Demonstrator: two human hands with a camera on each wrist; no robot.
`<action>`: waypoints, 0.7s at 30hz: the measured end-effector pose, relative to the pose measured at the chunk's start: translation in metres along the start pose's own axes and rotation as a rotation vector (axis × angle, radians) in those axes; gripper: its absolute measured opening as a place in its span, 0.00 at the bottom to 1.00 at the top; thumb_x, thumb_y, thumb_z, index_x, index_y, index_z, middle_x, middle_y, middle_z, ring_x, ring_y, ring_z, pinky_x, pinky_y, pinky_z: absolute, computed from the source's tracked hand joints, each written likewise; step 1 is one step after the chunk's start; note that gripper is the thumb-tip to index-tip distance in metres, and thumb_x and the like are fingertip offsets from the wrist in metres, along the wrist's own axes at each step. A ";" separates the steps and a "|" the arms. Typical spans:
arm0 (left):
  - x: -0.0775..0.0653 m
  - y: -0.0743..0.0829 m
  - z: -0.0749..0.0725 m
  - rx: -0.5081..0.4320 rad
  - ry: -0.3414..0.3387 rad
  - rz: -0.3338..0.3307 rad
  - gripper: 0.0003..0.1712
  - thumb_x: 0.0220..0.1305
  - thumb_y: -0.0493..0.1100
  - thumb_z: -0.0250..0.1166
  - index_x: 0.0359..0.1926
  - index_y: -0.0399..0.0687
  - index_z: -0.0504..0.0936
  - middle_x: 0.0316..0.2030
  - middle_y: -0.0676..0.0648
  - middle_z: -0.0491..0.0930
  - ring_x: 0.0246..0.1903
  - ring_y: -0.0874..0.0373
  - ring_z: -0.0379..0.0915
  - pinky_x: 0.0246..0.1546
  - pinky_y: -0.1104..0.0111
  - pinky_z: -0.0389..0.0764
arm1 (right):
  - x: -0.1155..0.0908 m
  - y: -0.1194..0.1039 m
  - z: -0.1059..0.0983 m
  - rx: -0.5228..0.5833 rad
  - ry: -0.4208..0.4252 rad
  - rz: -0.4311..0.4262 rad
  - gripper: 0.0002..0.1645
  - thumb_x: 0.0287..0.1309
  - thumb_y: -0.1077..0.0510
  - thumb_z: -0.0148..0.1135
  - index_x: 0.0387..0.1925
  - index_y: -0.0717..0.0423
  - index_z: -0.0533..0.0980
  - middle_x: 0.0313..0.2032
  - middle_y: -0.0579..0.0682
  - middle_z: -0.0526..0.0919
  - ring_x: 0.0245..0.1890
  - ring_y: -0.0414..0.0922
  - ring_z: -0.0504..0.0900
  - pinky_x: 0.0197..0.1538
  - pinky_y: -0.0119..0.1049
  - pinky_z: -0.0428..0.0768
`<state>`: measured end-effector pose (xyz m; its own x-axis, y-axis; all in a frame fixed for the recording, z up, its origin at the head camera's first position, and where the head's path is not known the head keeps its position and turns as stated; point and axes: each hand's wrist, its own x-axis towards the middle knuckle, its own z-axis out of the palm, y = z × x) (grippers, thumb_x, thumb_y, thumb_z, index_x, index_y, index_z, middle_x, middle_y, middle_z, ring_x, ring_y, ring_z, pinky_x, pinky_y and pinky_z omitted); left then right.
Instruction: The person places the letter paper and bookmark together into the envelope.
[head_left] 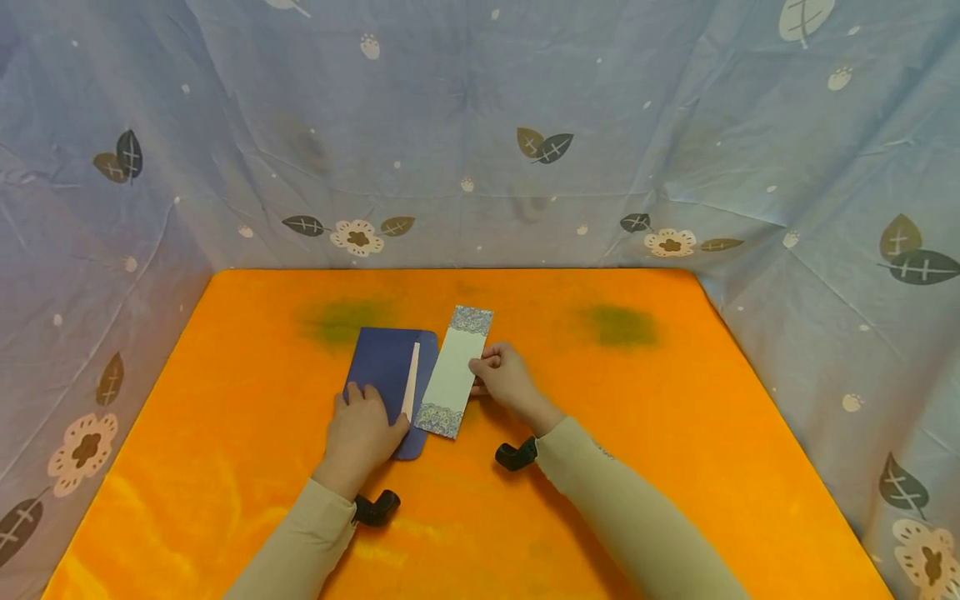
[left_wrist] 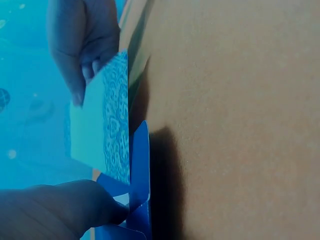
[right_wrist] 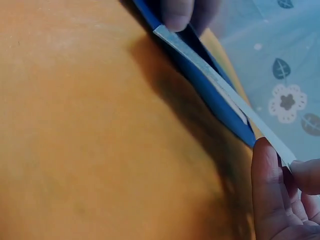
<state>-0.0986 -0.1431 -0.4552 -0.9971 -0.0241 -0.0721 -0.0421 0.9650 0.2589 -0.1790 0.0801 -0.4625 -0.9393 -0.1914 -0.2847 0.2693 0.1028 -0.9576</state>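
Observation:
A dark blue envelope (head_left: 378, 358) lies left of the middle, its flap side to the right and a slim white strip (head_left: 411, 379) showing at its opening. My left hand (head_left: 360, 433) holds the envelope by its near part, with the thumb (left_wrist: 90, 202) at the opening. In my right hand (head_left: 510, 383), thumb and fingers pinch the right long edge of a pale card (head_left: 455, 367) with blue lace patterns at both ends. The card tilts beside the opening, its left edge over the flap. Seen edge-on in the right wrist view, the card (right_wrist: 220, 82) runs along the envelope (right_wrist: 200, 75).
An orange cloth (head_left: 675, 433) covers the table, with dark greenish patches (head_left: 621, 325) toward the back. Pale blue patterned curtains (head_left: 465, 125) stand behind it and along both sides. A black curved piece sticks out at each sleeve cuff.

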 end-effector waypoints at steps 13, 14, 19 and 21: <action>0.001 -0.001 0.000 0.001 -0.034 -0.008 0.49 0.62 0.57 0.61 0.63 0.15 0.60 0.61 0.16 0.57 0.61 0.20 0.52 0.62 0.39 0.60 | -0.001 0.000 0.024 -0.076 -0.027 0.062 0.18 0.65 0.59 0.60 0.48 0.65 0.64 0.34 0.62 0.75 0.26 0.53 0.80 0.35 0.43 0.85; 0.001 -0.001 0.000 0.005 -0.036 -0.007 0.49 0.62 0.57 0.61 0.63 0.15 0.61 0.61 0.16 0.57 0.61 0.21 0.53 0.62 0.40 0.60 | -0.001 0.000 0.025 -0.094 -0.028 0.070 0.17 0.65 0.60 0.60 0.48 0.65 0.65 0.33 0.61 0.75 0.25 0.52 0.80 0.34 0.42 0.85; 0.001 -0.001 0.001 0.018 -0.023 0.001 0.48 0.62 0.57 0.61 0.62 0.14 0.61 0.60 0.16 0.58 0.61 0.21 0.53 0.62 0.40 0.59 | 0.003 0.003 0.030 -0.149 -0.032 0.076 0.16 0.65 0.59 0.60 0.46 0.64 0.66 0.31 0.60 0.76 0.21 0.50 0.81 0.30 0.41 0.85; 0.000 -0.001 0.001 0.020 -0.016 0.005 0.48 0.62 0.57 0.62 0.62 0.14 0.61 0.60 0.15 0.59 0.61 0.21 0.54 0.62 0.40 0.59 | 0.003 0.003 0.032 -0.166 -0.033 0.070 0.15 0.65 0.60 0.60 0.46 0.65 0.66 0.29 0.60 0.77 0.20 0.50 0.82 0.30 0.41 0.85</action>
<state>-0.0989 -0.1442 -0.4566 -0.9961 -0.0152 -0.0868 -0.0357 0.9702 0.2397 -0.1740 0.0489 -0.4675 -0.9113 -0.2098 -0.3543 0.2924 0.2761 -0.9156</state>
